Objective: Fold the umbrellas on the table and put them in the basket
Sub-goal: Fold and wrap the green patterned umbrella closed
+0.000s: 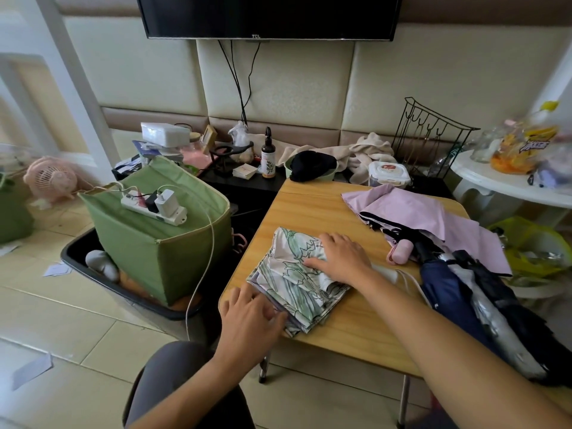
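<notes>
Person sits at a small wooden folding table (309,212), both hands on a white umbrella with green leaf print (294,274). It lies collapsed, canopy loose and bunched, on the table's near-left part.

Right hand (340,258) lies flat on top of the canopy, fingers straight and spread, pressing fabric down; nothing gripped. Left hand (250,317) is at the umbrella's near-left edge, at the table edge, fingers bent onto the fabric folds. Can't tell whether it pinches the cloth or just touches it.

White handle (385,270) pokes out just past the right wrist, cord trailing from it.

Two more umbrellas on the table's right side:
- pink umbrella (433,218), canopy spread loose, unfolded, far-right; its pink handle (400,250) points toward the table middle.
- navy umbrella (448,292), near-right, partly bundled, silver lining showing, overhanging the table's near-right edge. Touches the pink one.

Green fabric basket (161,243) stands on the floor left of the table, well apart from the hands, sitting inside a black tray (93,274). A white power strip (153,207) with chargers plugged in lies across its open top; a white cable (207,258) hangs down its side.

Behind the table: low black shelf with a brown bottle (267,157), a black cap (312,165), towels (365,153), a wire rack (430,134). TV (269,13) on the wall above.
</notes>
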Demonstrator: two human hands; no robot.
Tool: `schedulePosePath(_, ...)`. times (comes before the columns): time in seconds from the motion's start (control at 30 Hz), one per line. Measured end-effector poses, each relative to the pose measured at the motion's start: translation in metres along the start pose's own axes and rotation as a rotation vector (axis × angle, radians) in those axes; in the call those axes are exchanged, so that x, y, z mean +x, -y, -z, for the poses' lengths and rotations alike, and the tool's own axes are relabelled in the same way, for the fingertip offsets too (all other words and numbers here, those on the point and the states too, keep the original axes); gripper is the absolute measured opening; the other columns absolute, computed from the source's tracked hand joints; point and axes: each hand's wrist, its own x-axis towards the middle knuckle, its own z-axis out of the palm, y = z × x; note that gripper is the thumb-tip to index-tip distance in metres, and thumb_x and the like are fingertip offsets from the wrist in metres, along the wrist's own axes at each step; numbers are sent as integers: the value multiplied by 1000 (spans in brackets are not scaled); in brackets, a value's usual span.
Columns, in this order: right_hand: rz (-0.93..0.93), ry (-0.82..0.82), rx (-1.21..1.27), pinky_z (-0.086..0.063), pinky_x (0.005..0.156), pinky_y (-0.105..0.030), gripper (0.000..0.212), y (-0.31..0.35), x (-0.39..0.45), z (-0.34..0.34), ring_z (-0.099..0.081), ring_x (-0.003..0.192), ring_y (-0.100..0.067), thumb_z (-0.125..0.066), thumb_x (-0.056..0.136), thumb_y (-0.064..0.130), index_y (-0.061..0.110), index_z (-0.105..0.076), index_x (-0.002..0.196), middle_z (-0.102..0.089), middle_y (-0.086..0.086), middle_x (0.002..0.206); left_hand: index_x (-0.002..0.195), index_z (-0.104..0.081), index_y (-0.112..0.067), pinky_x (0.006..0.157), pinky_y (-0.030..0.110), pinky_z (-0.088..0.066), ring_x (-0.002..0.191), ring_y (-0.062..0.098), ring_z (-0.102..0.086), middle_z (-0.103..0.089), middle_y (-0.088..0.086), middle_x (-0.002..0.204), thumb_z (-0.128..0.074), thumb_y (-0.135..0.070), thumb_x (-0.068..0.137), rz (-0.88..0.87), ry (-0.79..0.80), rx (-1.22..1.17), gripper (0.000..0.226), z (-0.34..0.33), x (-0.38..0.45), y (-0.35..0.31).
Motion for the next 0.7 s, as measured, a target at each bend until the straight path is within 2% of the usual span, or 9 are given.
schedulePosePath(0.13, -23, 50, 21, -46, 101, -43, 87, 1, 2, 7, -51, 132, -28, -54, 86, 78, 18, -38, 147, -51, -8, 148, 74, -60, -33, 94, 31, -24, 111, 10, -32, -42, -17, 107, -65, -62, 88, 53, 115, -46, 32, 15, 10, -5)
schedulePosePath(0.27, -24, 88, 44, -49, 97, -42, 89, 3, 4, 13, -54, 128, -29, -62, 84, 75, 14, -42, 145, -54, -9, 145, 69, -61, -30, 101, 38, -33, 116, 13, -37, -49, -13, 113, -68, -62, 84, 65, 216, 41, 37, 29, 19, -8)
schedulePosePath(0.3, -19, 93, 56, -50, 96, -42, 87, 3, 4, 14, -55, 126, -29, -65, 83, 73, 13, -43, 143, -55, -9, 143, 67, -62, -28, 100, 39, -37, 112, 13, -44, -55, -10, 107, -69, -62, 84, 56, 244, 59, 39, 35, 26, -9)
schedulePosePath(0.37, -12, 102, 79, -52, 94, -41, 83, 3, 6, 18, -58, 122, -27, -70, 83, 68, 12, -47, 140, -58, -8, 139, 71, -66, -17, 86, 36, -46, 84, 11, -56, -63, -2, 83, -67, -58, 89, 15, 247, -35, 44, 49, 40, -16)
schedulePosePath(0.4, -7, 106, 86, -52, 93, -41, 80, 3, 6, 20, -59, 120, -27, -72, 83, 65, 11, -49, 138, -59, -8, 137, 76, -65, -11, 75, 33, -48, 70, 11, -54, -61, -1, 74, -66, -52, 92, -9, 221, -111, 44, 57, 50, -21)
schedulePosePath(0.47, 16, 110, 83, -52, 86, -40, 69, 4, 7, 25, -60, 113, -28, -75, 83, 60, 13, -54, 129, -61, -9, 130, 79, -57, -13, 62, 27, -43, 63, 10, -49, -57, -5, 73, -67, -38, 95, -110, 85, -168, 31, 70, 72, -32)
schedulePosePath(0.57, 46, 99, 108, -53, 78, -39, 52, 6, 3, 31, -62, 97, -25, -78, 80, 54, 18, -59, 112, -66, -4, 116, 100, -55, -19, 79, 31, -46, 93, 14, -55, -58, -5, 101, -70, -33, 92, -450, -2, 12, 22, 76, 112, -46)
schedulePosePath(0.63, 68, 102, 130, -53, 80, -39, 51, 9, -2, 35, -62, 98, -22, -78, 80, 49, 17, -60, 115, -67, -1, 117, 128, -54, -18, 102, 37, -43, 124, 20, -49, -54, -1, 131, -71, -39, 91, -582, 128, 201, 46, 72, 136, -56)
schedulePosePath(0.7, 94, 93, 146, -53, 82, -39, 55, 11, -8, 38, -63, 101, -22, -81, 78, 46, 17, -62, 121, -67, -1, 120, 136, -50, -16, 105, 39, -40, 131, 23, -46, -52, 2, 138, -73, -46, 89, -623, 271, 368, 60, 65, 152, -67)
